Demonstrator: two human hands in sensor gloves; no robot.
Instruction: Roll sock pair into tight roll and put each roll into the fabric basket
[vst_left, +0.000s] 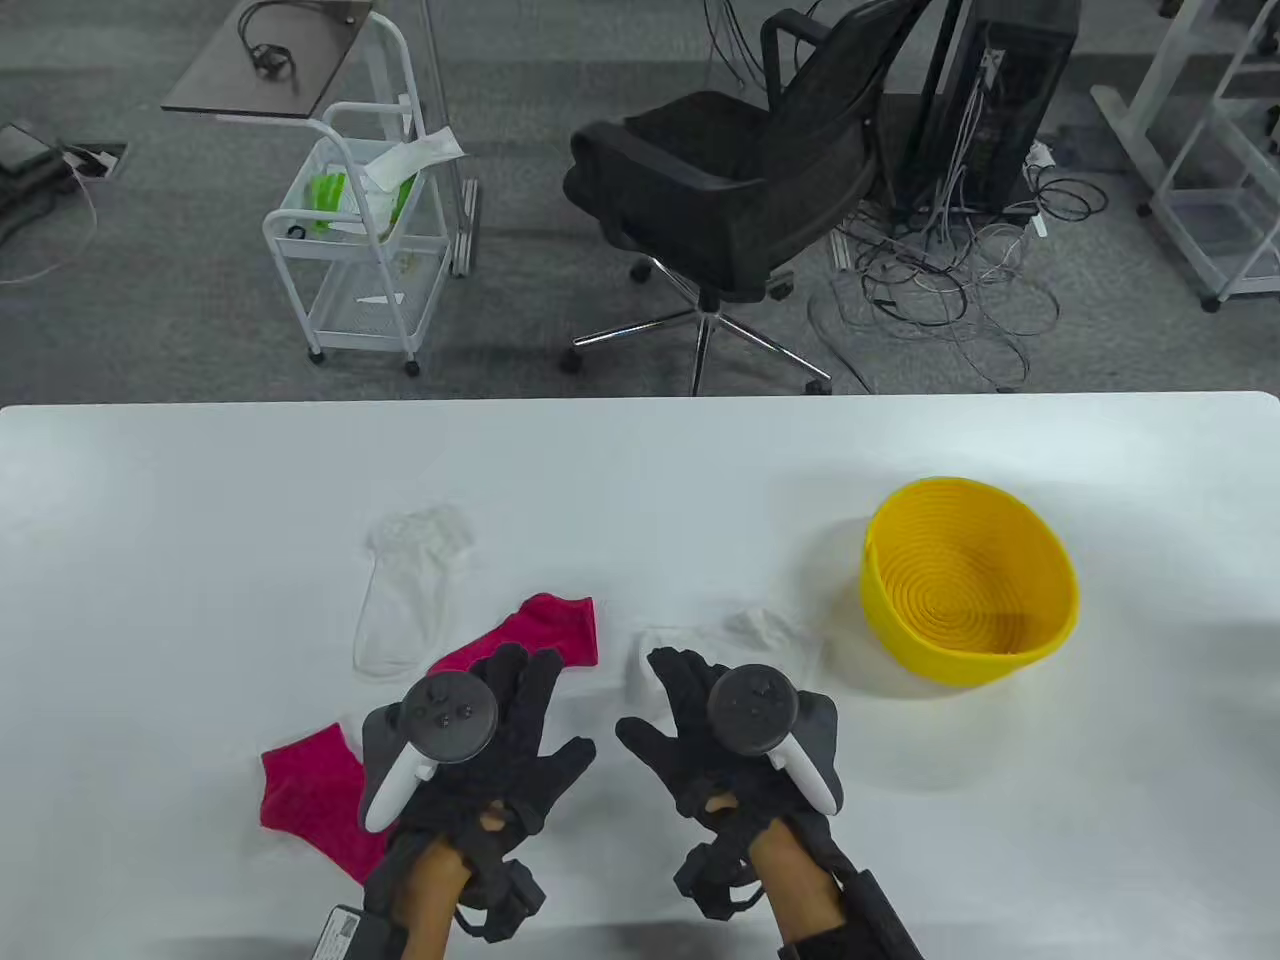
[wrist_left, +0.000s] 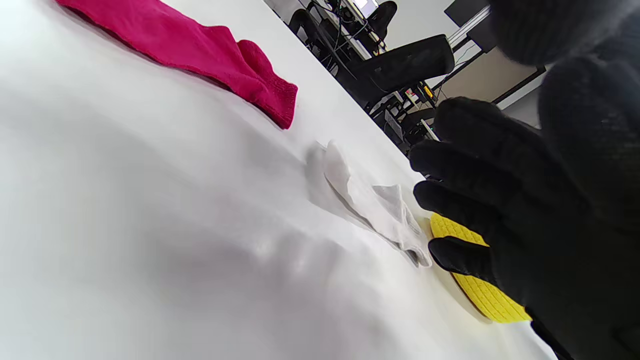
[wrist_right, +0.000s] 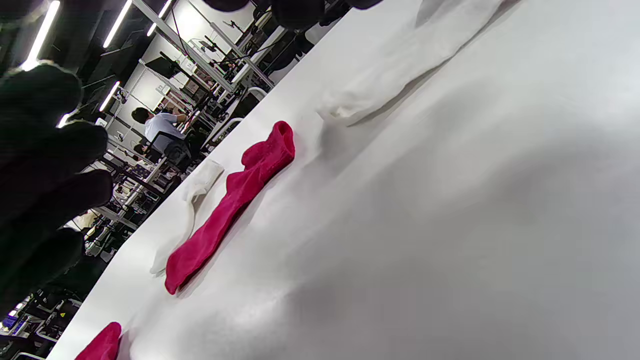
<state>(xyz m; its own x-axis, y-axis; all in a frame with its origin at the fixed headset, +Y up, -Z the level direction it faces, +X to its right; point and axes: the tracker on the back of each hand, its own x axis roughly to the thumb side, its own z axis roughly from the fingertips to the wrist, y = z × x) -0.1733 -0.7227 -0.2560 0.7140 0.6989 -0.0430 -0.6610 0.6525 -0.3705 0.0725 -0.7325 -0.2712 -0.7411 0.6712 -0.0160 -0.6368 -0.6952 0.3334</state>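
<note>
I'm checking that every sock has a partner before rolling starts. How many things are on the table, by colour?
Pink socks: 2, one ahead of the left hand, one at that hand's left.
White socks: 2, one farther back, one ahead of the right hand.
Yellow basket: 1, nothing inside.
Total: 5

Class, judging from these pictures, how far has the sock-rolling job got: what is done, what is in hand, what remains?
Done: nothing; the yellow basket holds no rolls. In hand: nothing; left hand and right hand hover open. Left: two pink socks and two white socks lie flat, unpaired.
</note>
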